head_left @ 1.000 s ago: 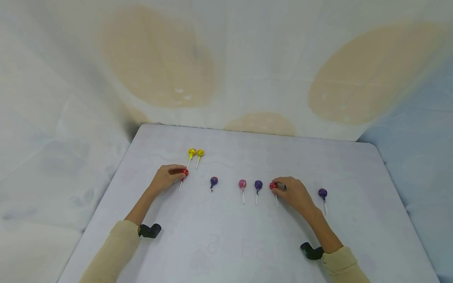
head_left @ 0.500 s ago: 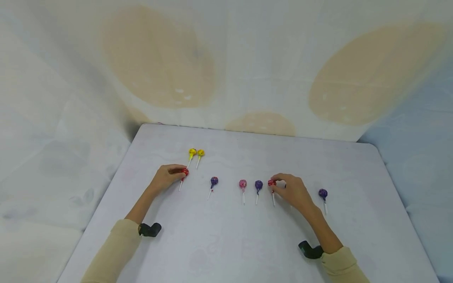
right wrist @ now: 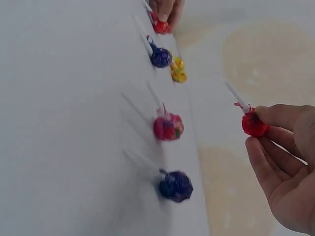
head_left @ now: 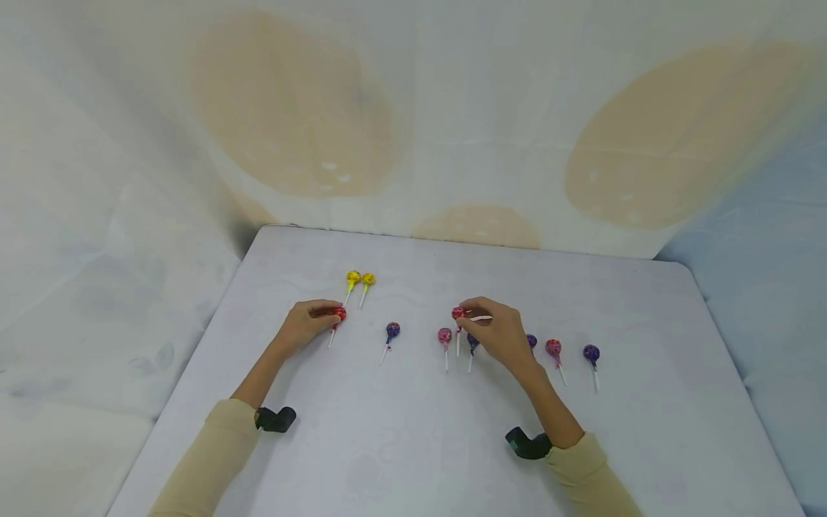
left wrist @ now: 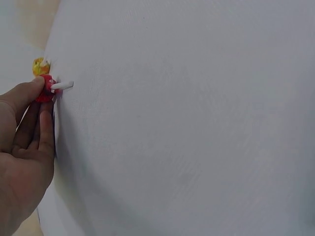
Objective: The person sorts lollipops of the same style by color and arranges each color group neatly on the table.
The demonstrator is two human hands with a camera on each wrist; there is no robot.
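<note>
Several wrapped lollipops lie in a loose row on the white table [head_left: 413,445]. At the row's left end my left hand [head_left: 328,316] pinches the head of a red lollipop [head_left: 339,314] that lies on the table; the left wrist view shows this red lollipop [left wrist: 47,88] between thumb and finger. My right hand [head_left: 466,320] holds a second red lollipop [head_left: 458,313] by its head, lifted above the pink lollipop [head_left: 444,334] and a purple lollipop [head_left: 472,342]. In the right wrist view that second red lollipop [right wrist: 254,124] hangs in the air with its stick pointing away.
Two yellow lollipops [head_left: 359,278] lie behind the left hand. A purple lollipop [head_left: 392,329] lies between the hands. To the right of my right hand lie a purple lollipop [head_left: 531,339], a reddish-pink one [head_left: 553,347] and another purple one [head_left: 590,352]. Draped cloth surrounds the table.
My right hand has lifted its red lollipop and carried it left, past the purple one toward the pink one, which uncovers two lollipops on the right. The left hand has stayed still.
</note>
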